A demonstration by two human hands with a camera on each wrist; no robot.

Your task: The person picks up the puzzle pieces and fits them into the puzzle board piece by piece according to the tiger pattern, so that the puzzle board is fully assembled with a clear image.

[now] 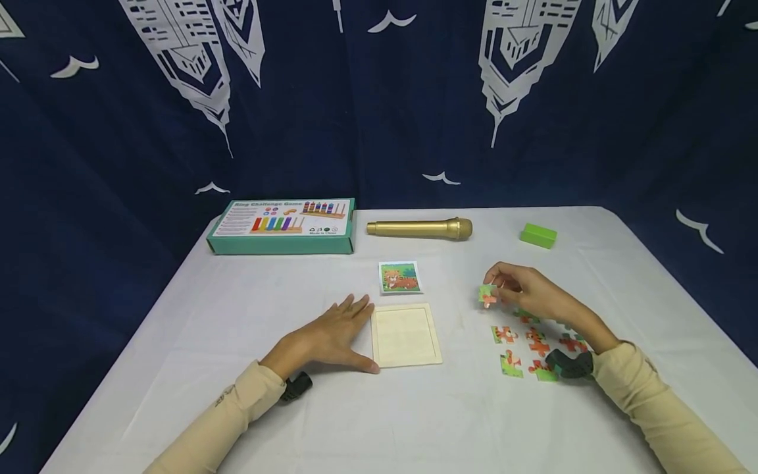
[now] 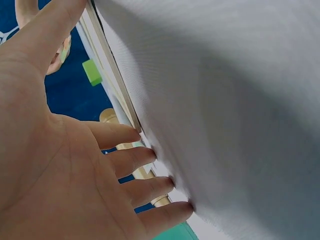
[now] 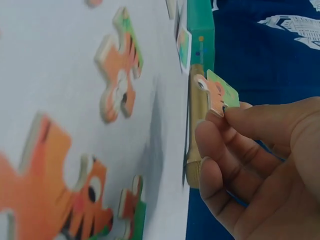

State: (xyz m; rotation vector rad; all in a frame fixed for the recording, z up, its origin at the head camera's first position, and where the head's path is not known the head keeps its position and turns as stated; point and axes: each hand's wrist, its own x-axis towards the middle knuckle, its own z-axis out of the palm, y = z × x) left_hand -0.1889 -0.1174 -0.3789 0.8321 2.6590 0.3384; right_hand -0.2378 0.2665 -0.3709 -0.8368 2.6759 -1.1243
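My right hand [image 1: 530,289] pinches a green and orange jigsaw piece [image 1: 487,295] between thumb and fingertips, raised over the white table; the right wrist view shows the same puzzle piece [image 3: 216,92] from the side. Below that hand lie several loose jigsaw pieces [image 1: 537,342] with orange, striped and green print. My left hand [image 1: 334,336] rests with fingers spread at the left edge of a square wooden puzzle frame [image 1: 406,336], thumb by its lower corner. In the left wrist view, the palm [image 2: 65,175] faces the camera and the fingertips meet the tabletop.
Behind the frame lies a small picture card [image 1: 400,277] with an orange animal. Farther back are a green game box [image 1: 281,245], a gold microphone [image 1: 420,228] and a bright green block [image 1: 538,235]. A dark blue patterned cloth [image 1: 408,118] hangs behind the table.
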